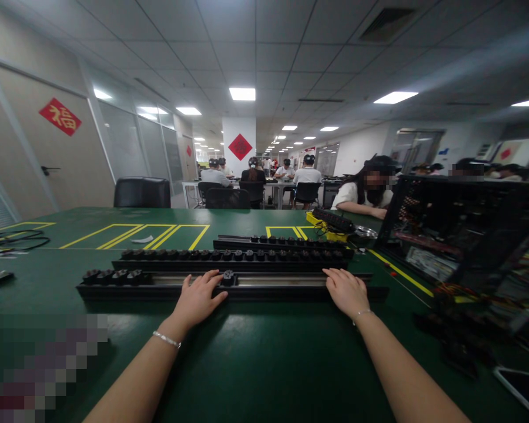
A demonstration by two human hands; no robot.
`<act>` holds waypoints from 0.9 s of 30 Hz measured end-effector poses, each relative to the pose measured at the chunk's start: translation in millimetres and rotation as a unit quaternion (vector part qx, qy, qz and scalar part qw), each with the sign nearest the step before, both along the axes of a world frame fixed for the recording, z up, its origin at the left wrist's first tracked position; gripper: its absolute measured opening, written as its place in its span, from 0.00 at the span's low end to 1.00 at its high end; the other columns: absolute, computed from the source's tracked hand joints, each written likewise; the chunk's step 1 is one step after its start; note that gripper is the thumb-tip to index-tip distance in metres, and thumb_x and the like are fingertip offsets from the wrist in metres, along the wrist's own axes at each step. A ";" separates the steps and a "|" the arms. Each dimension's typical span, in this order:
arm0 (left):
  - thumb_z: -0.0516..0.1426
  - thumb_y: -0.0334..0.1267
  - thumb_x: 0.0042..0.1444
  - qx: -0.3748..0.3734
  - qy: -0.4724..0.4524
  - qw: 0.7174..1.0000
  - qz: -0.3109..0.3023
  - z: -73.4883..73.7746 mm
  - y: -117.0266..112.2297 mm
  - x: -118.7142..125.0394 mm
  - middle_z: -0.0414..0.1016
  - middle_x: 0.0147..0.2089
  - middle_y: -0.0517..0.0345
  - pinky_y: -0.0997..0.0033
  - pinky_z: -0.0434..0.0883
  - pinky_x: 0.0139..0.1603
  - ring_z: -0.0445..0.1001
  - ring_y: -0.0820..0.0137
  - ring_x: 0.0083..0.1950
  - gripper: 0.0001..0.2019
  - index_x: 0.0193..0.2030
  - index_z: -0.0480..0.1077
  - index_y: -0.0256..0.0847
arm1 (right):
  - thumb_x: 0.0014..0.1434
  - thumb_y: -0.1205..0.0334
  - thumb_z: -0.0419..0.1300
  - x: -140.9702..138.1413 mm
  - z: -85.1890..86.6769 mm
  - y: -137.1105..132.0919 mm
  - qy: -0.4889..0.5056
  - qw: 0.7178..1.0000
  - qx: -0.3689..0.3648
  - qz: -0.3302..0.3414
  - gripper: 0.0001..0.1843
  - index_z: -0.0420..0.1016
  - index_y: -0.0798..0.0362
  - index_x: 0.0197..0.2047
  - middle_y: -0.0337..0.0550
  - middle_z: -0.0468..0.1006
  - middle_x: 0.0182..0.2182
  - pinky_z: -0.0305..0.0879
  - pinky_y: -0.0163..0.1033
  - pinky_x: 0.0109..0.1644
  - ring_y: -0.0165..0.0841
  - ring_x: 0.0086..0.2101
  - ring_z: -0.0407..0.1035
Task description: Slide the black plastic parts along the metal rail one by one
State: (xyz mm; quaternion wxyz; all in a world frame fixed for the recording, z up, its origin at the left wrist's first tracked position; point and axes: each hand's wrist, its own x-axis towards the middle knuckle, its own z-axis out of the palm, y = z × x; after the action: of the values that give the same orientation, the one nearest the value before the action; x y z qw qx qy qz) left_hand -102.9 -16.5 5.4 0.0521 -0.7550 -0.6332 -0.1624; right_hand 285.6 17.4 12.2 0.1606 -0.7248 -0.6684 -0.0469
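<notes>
A long black power track [282, 292] lies across the table in front of me. Its metal-coloured channel carries several black round-faced socket modules [114, 277] grouped at the left end. A single socket module [228, 278] sits nearer the middle. My left hand [199, 298] rests on the track just left of that module, fingers stretched and thumb along the front side; whether the fingertips touch the module I cannot tell. Toward the right end, my right hand [347, 292] lies over the track with its fingers extended and nothing visible in them.
Behind stand a second track [233, 257] full of modules and a third track [238, 242]. An open computer case [445, 229] and loose cables are on the right. A power strip [332, 220] lies by yellow trays. A co-worker [365, 191] sits at the far right side.
</notes>
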 end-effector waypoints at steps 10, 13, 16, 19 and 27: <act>0.47 0.53 0.58 0.006 0.016 1.000 -0.017 -2.8 1.6 2.0 0.60 0.65 0.55 0.51 0.54 0.60 0.64 0.60 0.61 0.25 0.59 0.61 0.48 | 0.61 0.56 0.39 1.2 -2.9 1.8 -0.001 1.000 0.006 0.001 0.26 0.67 0.40 0.57 0.32 0.66 0.59 0.47 0.50 0.61 0.35 0.59 0.54; 0.47 0.53 0.57 -0.002 0.019 1.000 -0.015 -1.5 1.4 3.3 0.59 0.66 0.56 0.48 0.53 0.61 0.63 0.60 0.61 0.24 0.59 0.61 0.51 | 0.61 0.56 0.39 1.5 -2.6 1.7 -0.005 1.000 0.005 0.003 0.26 0.67 0.40 0.57 0.33 0.66 0.59 0.47 0.51 0.61 0.35 0.59 0.54; 0.48 0.53 0.57 -0.003 0.022 1.000 -0.012 0.4 0.6 7.3 0.60 0.65 0.56 0.46 0.52 0.61 0.63 0.59 0.61 0.24 0.59 0.61 0.51 | 0.61 0.56 0.39 1.4 -2.3 1.5 0.002 1.000 0.006 0.003 0.26 0.67 0.40 0.57 0.32 0.66 0.58 0.47 0.50 0.61 0.35 0.59 0.54; 0.47 0.52 0.58 0.010 0.026 1.000 -0.010 1.5 -0.8 13.9 0.62 0.64 0.55 0.46 0.51 0.62 0.64 0.59 0.60 0.24 0.58 0.62 0.48 | 0.61 0.56 0.39 1.4 -2.5 1.5 0.006 1.000 0.009 0.003 0.26 0.68 0.40 0.56 0.32 0.66 0.58 0.47 0.50 0.61 0.35 0.59 0.54; 0.48 0.51 0.58 0.016 0.023 0.999 -0.032 -0.6 -1.7 20.6 0.60 0.65 0.53 0.53 0.56 0.60 0.63 0.62 0.61 0.25 0.60 0.59 0.44 | 0.61 0.56 0.39 1.1 -1.9 1.1 0.004 1.000 0.008 0.001 0.26 0.67 0.39 0.57 0.32 0.66 0.58 0.47 0.50 0.61 0.34 0.59 0.54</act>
State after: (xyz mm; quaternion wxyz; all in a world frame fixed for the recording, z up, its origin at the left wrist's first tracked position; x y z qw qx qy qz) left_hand -82.3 -18.2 4.9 0.0730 -0.7775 -0.6046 -0.1569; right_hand 286.7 18.5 10.4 0.1687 -0.7230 -0.6681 -0.0488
